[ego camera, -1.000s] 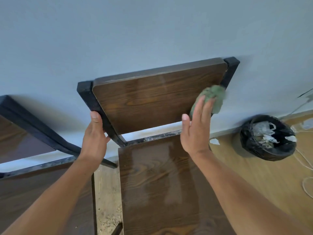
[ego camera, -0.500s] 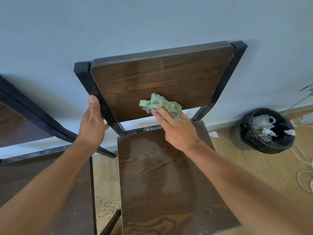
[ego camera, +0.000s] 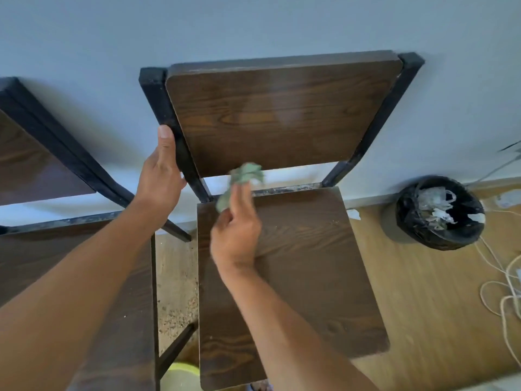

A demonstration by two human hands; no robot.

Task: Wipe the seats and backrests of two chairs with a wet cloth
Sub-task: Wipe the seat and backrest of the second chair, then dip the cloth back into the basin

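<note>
My right hand (ego camera: 235,235) pinches a crumpled green cloth (ego camera: 241,183) between the fingertips; the cloth is motion-blurred. It sits at the bottom edge of the backrest (ego camera: 279,114), left of centre, above the back edge of the seat (ego camera: 296,266). Its long axis runs roughly bottom-left to top-right, upper end reaching the backrest's lower edge. Whether it touches the panel, I cannot tell.

My left hand (ego camera: 160,176) grips the black frame post (ego camera: 169,125) at the backrest's left edge, thumb lying up along the post, fingers wrapped behind and out of sight.

Chair faces me. Backrest is dark wood-grain, wider than tall, leaning toward a pale grey-blue wall (ego camera: 253,26). Seat has the same grain and its long axis runs away from me toward the wall. A faint sheen shows on the backrest.

Second chair (ego camera: 70,263) just beside on the left, same build, only partly in frame.

Floor (ego camera: 423,306) is light wood-look; the strip between the chairs is speckled with grit. A bin with a black liner (ego camera: 439,213) stands near the wall, right of the seat, with pale scraps inside. White cord (ego camera: 504,280) loops at the right edge. Something yellow-green (ego camera: 180,375) shows beneath the seat's front-left corner.
</note>
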